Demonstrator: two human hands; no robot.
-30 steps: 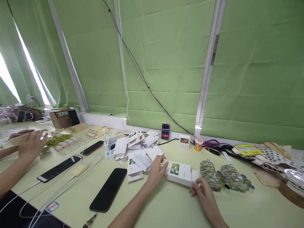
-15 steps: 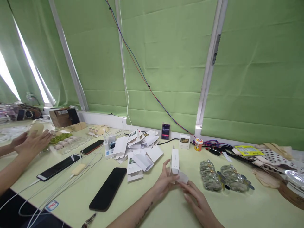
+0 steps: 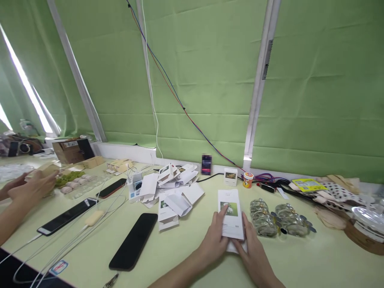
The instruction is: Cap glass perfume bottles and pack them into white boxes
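Observation:
A white cardboard box [image 3: 232, 228] with a flower picture on its front is held between both hands, low over the table. My left hand [image 3: 214, 236] grips its left side, the index finger lying across the picture. Along the right edge my right hand [image 3: 255, 248] presses, with its thumb at the lower end, where a white flap shows. To the left lies a pile of flattened and part-folded white boxes [image 3: 180, 200]. Right of my hands sit two rows of clear-wrapped items [image 3: 264, 220] with dark round tabs. A small finished-looking white box [image 3: 230, 177] stands behind.
A black phone [image 3: 133, 242], another phone [image 3: 67, 216] and white cables lie at left. A co-worker's hands [image 3: 33, 186] hold a pale object beside a tray of pinkish pieces. An orange tub [image 3: 248, 180], cloths [image 3: 345, 196] and a lidded jar [image 3: 366, 228] stand at right.
The white box has turned from its narrow side to its picture face and lies flatter. Both hands now hold its sides. The view has shifted slightly to the right.

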